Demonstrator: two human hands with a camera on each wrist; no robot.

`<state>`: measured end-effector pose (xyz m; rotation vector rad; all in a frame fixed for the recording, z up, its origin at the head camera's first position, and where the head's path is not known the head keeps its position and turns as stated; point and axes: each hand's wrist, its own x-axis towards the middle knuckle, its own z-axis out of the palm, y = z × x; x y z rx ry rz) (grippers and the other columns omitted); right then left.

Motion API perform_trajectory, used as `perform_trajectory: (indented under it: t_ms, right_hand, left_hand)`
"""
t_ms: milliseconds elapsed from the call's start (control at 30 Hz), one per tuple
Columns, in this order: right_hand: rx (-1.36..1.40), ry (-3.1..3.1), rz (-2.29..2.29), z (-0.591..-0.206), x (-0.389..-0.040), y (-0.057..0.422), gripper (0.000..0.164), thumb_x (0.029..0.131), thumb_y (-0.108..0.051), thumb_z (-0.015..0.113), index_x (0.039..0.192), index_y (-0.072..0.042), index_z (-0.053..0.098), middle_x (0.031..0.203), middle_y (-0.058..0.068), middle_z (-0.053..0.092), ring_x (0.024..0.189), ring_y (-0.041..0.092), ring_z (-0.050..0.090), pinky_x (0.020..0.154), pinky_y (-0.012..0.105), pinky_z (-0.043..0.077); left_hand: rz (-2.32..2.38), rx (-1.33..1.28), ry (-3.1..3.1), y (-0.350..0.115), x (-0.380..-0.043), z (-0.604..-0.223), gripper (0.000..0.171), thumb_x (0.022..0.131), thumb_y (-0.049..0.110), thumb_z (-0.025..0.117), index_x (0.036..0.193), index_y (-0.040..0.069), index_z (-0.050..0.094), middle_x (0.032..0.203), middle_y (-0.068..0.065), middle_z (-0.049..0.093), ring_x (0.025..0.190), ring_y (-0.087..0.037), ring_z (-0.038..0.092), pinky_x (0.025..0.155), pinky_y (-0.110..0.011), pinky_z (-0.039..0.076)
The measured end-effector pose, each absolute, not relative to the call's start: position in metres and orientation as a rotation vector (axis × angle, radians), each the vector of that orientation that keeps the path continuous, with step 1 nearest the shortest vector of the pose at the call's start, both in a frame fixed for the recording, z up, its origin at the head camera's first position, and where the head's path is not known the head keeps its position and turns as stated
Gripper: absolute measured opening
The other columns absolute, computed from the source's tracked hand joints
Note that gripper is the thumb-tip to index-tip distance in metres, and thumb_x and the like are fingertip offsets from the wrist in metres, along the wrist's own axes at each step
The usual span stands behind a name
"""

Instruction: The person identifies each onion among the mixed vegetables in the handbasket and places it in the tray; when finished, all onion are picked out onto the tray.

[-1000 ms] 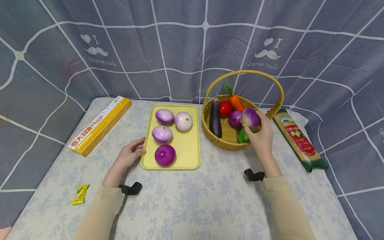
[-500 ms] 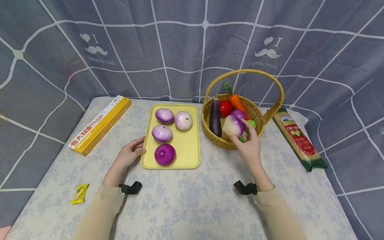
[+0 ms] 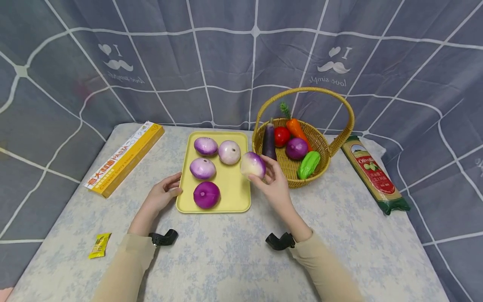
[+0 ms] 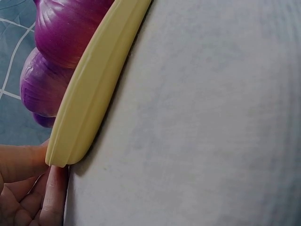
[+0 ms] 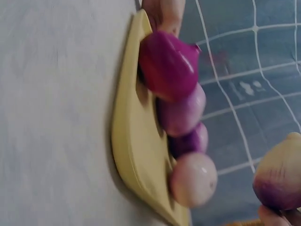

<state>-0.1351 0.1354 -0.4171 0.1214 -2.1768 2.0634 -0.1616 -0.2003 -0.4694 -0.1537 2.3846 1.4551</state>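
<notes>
My right hand point(image 3: 274, 183) pinches a purple-and-white onion point(image 3: 253, 164) between thumb and fingers, over the right side of the yellow tray point(image 3: 234, 197). In the right wrist view the held onion point(image 5: 281, 174) shows a cream top with a small nub and a purple lower part. My left hand point(image 3: 160, 197) grips the tray's left edge; in the left wrist view its thumb point(image 4: 23, 160) lies at the rim, with fingers curled below. On the tray lie a deep purple onion point(image 3: 206, 195) and three paler ones, including a whitish onion point(image 3: 229, 152) at the right.
A wicker basket point(image 3: 322, 165) with a tall handle holds an eggplant point(image 3: 269, 141), a tomato point(image 3: 281, 136), a carrot point(image 3: 297, 129), a purple onion point(image 3: 297, 148) and a green bumpy vegetable point(image 3: 309, 165). A pasta box point(image 3: 126, 159), yellow sachet point(image 3: 99, 245) and green-gold packet point(image 3: 373, 174) lie around.
My right hand has carried the onion leftward from over the basket to over the tray's right side. The green vegetable now shows fully. My left hand has stayed at the tray.
</notes>
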Motion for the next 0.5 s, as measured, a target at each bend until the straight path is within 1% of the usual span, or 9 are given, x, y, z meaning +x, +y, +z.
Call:
perform_trajectory:
  t_ms: [100, 200, 267, 333, 433, 500]
  right_hand:
    - [0.143, -2.23, 2.066, -0.425, -0.139, 0.121, 0.063, 0.083, 0.0, 0.075, 0.14, -0.001, 0.047, 0.141, 0.018, 0.052, 0.125, 0.031, 0.054, 0.103, 0.029, 0.048]
    - [0.159, -2.286, 2.078, -0.434, -0.142, 0.108, 0.062, 0.084, -0.004, 0.075, 0.14, -0.001, 0.047, 0.14, 0.019, 0.053, 0.124, 0.031, 0.055, 0.102, 0.034, 0.05]
    - [0.161, -2.322, 2.083, -0.439, -0.144, 0.101, 0.062, 0.085, -0.006, 0.075, 0.14, -0.001, 0.047, 0.14, 0.017, 0.054, 0.122, 0.03, 0.056, 0.101, 0.035, 0.05]
    - [0.154, -2.352, 2.075, -0.443, -0.145, 0.095, 0.062, 0.085, -0.009, 0.076, 0.14, -0.001, 0.047, 0.14, 0.016, 0.053, 0.122, 0.031, 0.057, 0.1, 0.035, 0.051]
    - [0.099, -2.384, 2.059, -0.448, -0.15, 0.09, 0.062, 0.086, -0.011, 0.076, 0.14, -0.002, 0.048, 0.141, 0.016, 0.052, 0.122, 0.032, 0.058, 0.099, 0.036, 0.052]
    - [0.038, -2.399, 2.063, -0.45, -0.153, 0.088, 0.062, 0.086, -0.013, 0.076, 0.14, -0.002, 0.048, 0.141, 0.017, 0.051, 0.123, 0.032, 0.059, 0.098, 0.036, 0.053]
  left_hand:
    - [1.443, -0.149, 2.394, -0.201, -0.162, -0.469, 0.062, 0.099, 0.015, 0.057, 0.155, 0.016, 0.032, 0.143, -0.02, 0.052, 0.134, -0.033, 0.046, 0.111, -0.046, 0.036]
    - [1.441, -0.146, 2.396, -0.201, -0.162, -0.47, 0.062, 0.098, 0.014, 0.057, 0.155, 0.016, 0.032, 0.142, -0.02, 0.052, 0.133, -0.033, 0.047, 0.11, -0.045, 0.037]
    - [1.438, -0.15, 2.395, -0.201, -0.162, -0.47, 0.063, 0.098, 0.014, 0.057, 0.155, 0.016, 0.032, 0.142, -0.019, 0.053, 0.132, -0.032, 0.048, 0.107, -0.04, 0.04]
    - [1.437, -0.154, 2.393, -0.201, -0.162, -0.471, 0.063, 0.098, 0.013, 0.058, 0.155, 0.016, 0.032, 0.141, -0.018, 0.054, 0.131, -0.03, 0.048, 0.102, -0.033, 0.042]
    - [1.436, -0.155, 2.396, -0.201, -0.162, -0.471, 0.063, 0.097, 0.013, 0.058, 0.155, 0.016, 0.033, 0.141, -0.018, 0.054, 0.13, -0.029, 0.049, 0.094, -0.022, 0.043]
    - [1.442, -0.151, 2.396, -0.201, -0.162, -0.472, 0.063, 0.098, 0.013, 0.058, 0.155, 0.016, 0.033, 0.141, -0.018, 0.054, 0.131, -0.029, 0.049, 0.091, -0.017, 0.042]
